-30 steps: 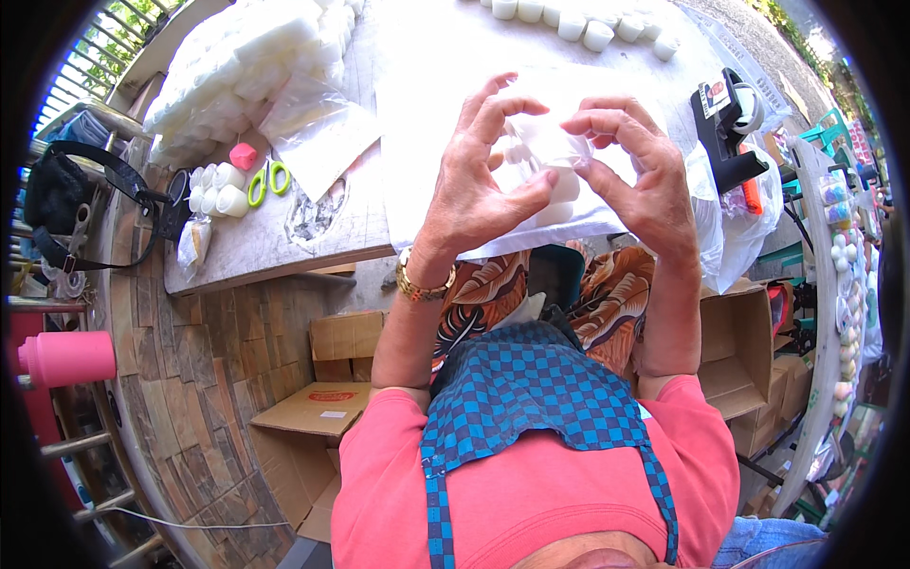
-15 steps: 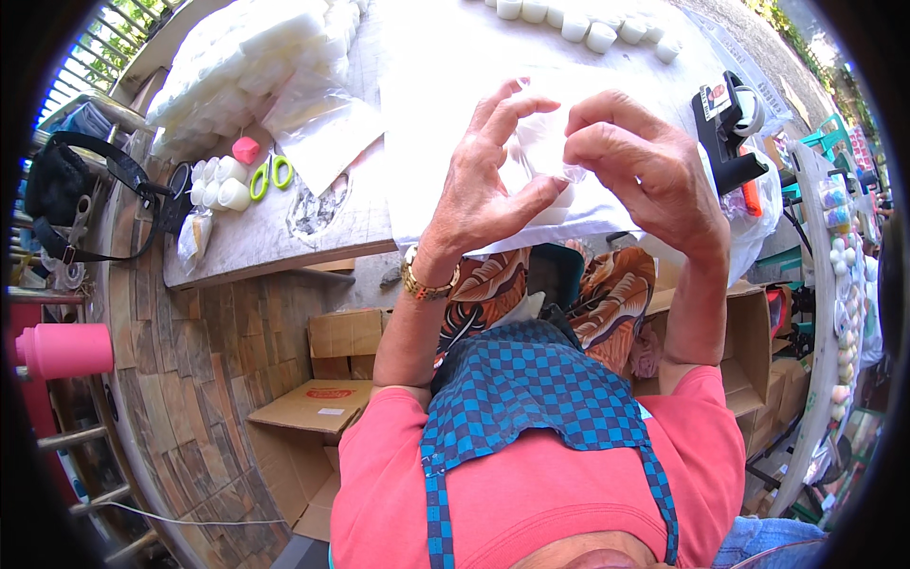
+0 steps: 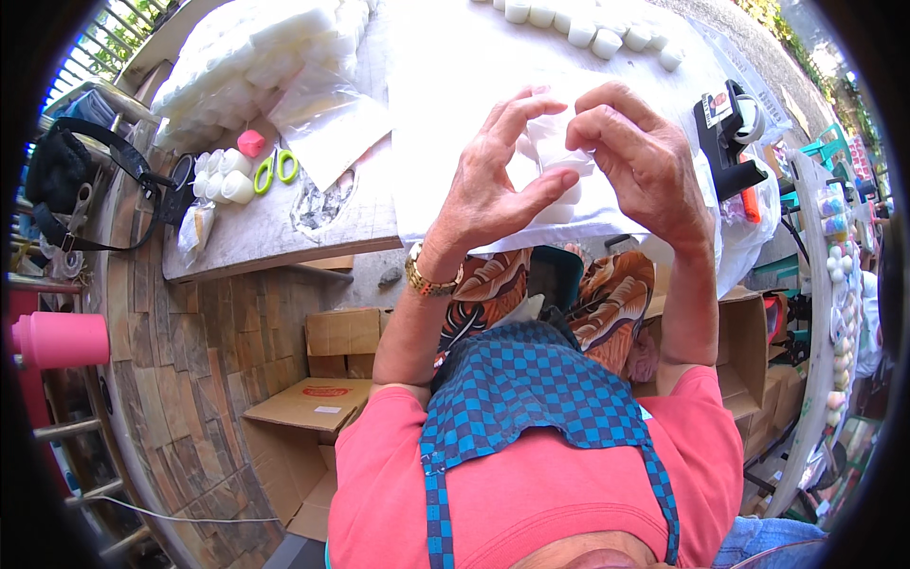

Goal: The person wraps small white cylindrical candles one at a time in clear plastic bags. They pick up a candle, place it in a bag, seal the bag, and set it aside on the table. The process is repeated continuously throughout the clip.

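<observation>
Between my hands, a small group of white, candle-like cylinders [image 3: 553,142] stands on the white cloth near the table's front edge, with clear plastic film [image 3: 580,163] about it. My left hand [image 3: 493,180] is curved along the left side of the group, its fingers and thumb spread apart. On the other side, my right hand [image 3: 640,156] is closed in a pinch, its fingertips at the clear film. Glare washes out the film's edges, and my fingers cover part of the cylinders.
At the left are green-handled scissors [image 3: 276,171], a pink piece [image 3: 251,143], loose white cylinders [image 3: 227,177] and a large plastic-wrapped stack [image 3: 256,76]. A black tape dispenser [image 3: 728,142] stands at the right. More cylinders [image 3: 607,43] line the far side.
My left thumb has come away from my right fingertips, so the gap between the hands is wider. My right hand has shifted slightly down, still pinched.
</observation>
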Available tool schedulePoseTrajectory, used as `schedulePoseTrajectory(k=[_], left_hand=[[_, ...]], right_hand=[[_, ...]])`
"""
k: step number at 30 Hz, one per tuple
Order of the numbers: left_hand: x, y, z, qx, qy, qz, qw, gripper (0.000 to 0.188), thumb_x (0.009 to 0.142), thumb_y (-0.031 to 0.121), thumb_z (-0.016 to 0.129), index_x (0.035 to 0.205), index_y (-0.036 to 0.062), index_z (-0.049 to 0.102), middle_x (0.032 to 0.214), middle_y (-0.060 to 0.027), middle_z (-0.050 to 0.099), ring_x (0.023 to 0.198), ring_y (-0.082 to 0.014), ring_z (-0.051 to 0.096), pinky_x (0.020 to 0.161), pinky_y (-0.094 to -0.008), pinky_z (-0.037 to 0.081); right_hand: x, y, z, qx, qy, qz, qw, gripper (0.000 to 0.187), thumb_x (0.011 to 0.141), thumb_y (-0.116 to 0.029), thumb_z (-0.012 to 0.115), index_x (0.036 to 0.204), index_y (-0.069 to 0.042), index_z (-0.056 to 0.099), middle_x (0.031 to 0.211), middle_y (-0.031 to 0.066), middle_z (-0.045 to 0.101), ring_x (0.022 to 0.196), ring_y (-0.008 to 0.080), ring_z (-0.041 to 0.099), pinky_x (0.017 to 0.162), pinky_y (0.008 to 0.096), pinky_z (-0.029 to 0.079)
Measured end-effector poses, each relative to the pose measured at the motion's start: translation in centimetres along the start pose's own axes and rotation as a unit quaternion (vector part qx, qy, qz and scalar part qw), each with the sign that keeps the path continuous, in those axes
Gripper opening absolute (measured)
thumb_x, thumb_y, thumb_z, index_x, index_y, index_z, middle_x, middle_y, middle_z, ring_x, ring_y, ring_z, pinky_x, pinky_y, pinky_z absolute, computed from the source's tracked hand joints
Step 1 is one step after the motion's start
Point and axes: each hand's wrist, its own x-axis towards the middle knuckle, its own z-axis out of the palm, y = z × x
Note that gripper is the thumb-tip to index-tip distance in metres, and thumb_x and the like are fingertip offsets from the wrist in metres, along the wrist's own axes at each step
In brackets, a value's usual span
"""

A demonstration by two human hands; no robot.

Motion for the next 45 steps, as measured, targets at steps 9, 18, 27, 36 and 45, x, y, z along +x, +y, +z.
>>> schedulePoseTrajectory(k=[9, 18, 27, 36, 45], left_hand=[[-0.2, 0.3, 0.0, -0.028, 0.004, -0.040, 0.999, 0.050, 0.084, 0.027, 0.067, 0.129, 0.0075, 0.055, 0.142, -0.0195, 0.045, 0.136, -0.0374, 0.039, 0.105, -0.0546, 0.040], [-0.2, 0.8, 0.2, -0.033, 0.012, -0.063, 0.997, 0.041, 0.087, 0.008, 0.065, 0.126, 0.0042, 0.054, 0.144, -0.0181, 0.041, 0.135, -0.0347, 0.041, 0.102, -0.0480, 0.049], [0.0, 1.1, 0.6, -0.010, 0.019, -0.046, 0.999, 0.038, 0.087, 0.010, 0.067, 0.123, 0.0047, 0.054, 0.132, -0.0129, 0.051, 0.127, -0.0285, 0.050, 0.102, -0.0484, 0.049], [-0.1, 0.2, 0.8, 0.023, 0.035, -0.024, 0.999, 0.037, 0.087, 0.011, 0.069, 0.121, 0.0049, 0.054, 0.127, -0.0107, 0.053, 0.124, -0.0297, 0.051, 0.099, -0.0489, 0.051], [-0.6, 1.1, 1.4, 0.022, 0.078, -0.022, 0.996, 0.037, 0.079, 0.017, 0.072, 0.113, 0.0050, 0.062, 0.121, -0.0179, 0.061, 0.126, -0.0344, 0.052, 0.100, -0.0427, 0.044]], right_hand=[[-0.3, 0.1, 0.8, 0.026, 0.042, 0.018, 0.999, 0.004, 0.087, -0.004, 0.066, 0.091, -0.006, 0.066, 0.088, 0.0068, 0.064, 0.076, 0.0223, 0.067, 0.063, 0.0311, 0.055], [-2.5, -0.3, 1.5, 0.157, 0.116, 0.141, 0.971, 0.017, 0.083, 0.000, 0.069, 0.099, -0.004, 0.067, 0.094, 0.0067, 0.067, 0.076, 0.0128, 0.065, 0.068, 0.0265, 0.055], [-2.4, -0.6, 1.9, 0.061, 0.112, 0.117, 0.985, 0.019, 0.081, 0.001, 0.071, 0.098, -0.005, 0.066, 0.089, 0.0055, 0.063, 0.072, 0.0118, 0.063, 0.062, 0.0252, 0.054], [-2.1, -0.6, 1.6, 0.031, 0.091, 0.070, 0.993, 0.025, 0.078, 0.003, 0.072, 0.101, -0.003, 0.065, 0.093, 0.0061, 0.063, 0.071, 0.0124, 0.060, 0.062, 0.0262, 0.052], [-2.7, -0.5, 2.3, -0.057, 0.131, -0.020, 0.990, 0.017, 0.079, 0.004, 0.070, 0.093, -0.004, 0.063, 0.090, 0.0091, 0.062, 0.071, 0.0205, 0.064, 0.059, 0.0305, 0.053]])
